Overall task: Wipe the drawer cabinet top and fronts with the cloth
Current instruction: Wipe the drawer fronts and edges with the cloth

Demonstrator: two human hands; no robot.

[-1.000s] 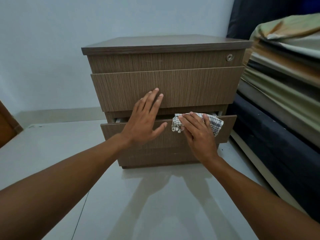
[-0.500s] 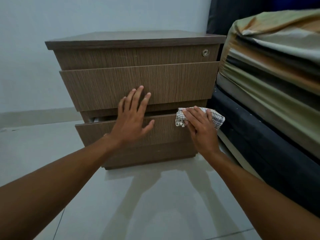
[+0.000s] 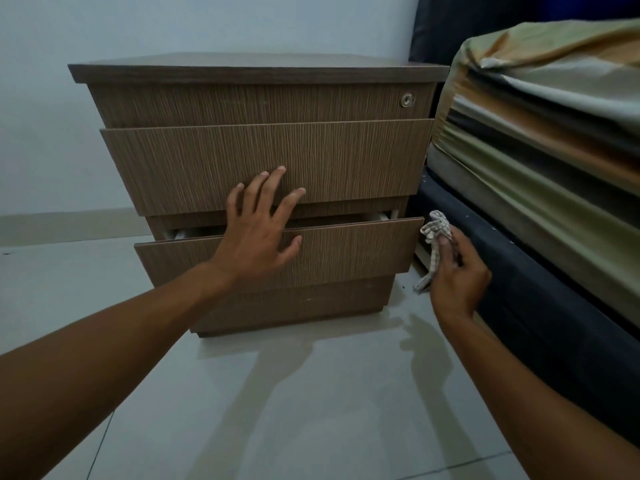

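Note:
A brown wood-grain drawer cabinet [image 3: 263,157] stands on the pale floor against the wall. Its bottom drawer [image 3: 353,251] sits pulled out a little, with a dark gap above it. My left hand [image 3: 258,233] lies flat with fingers spread, palm on the bottom drawer front and fingertips reaching the middle drawer front. My right hand [image 3: 457,271] is just past the cabinet's right edge, off the wood, shut on a crumpled checked cloth [image 3: 434,237] that sticks up and hangs down from my fingers.
A bed with a dark base [image 3: 540,292] and striped green-orange bedding [image 3: 547,140] stands close on the right, leaving a narrow gap beside the cabinet. A round keyhole [image 3: 406,99] marks the top drawer front. Glossy tiled floor [image 3: 294,403] stretches in front.
My right hand has slid the cloth rightward along the bottom drawer front and off its right end, bunching the cloth in its fingers. My left hand has stayed flat on the drawer fronts.

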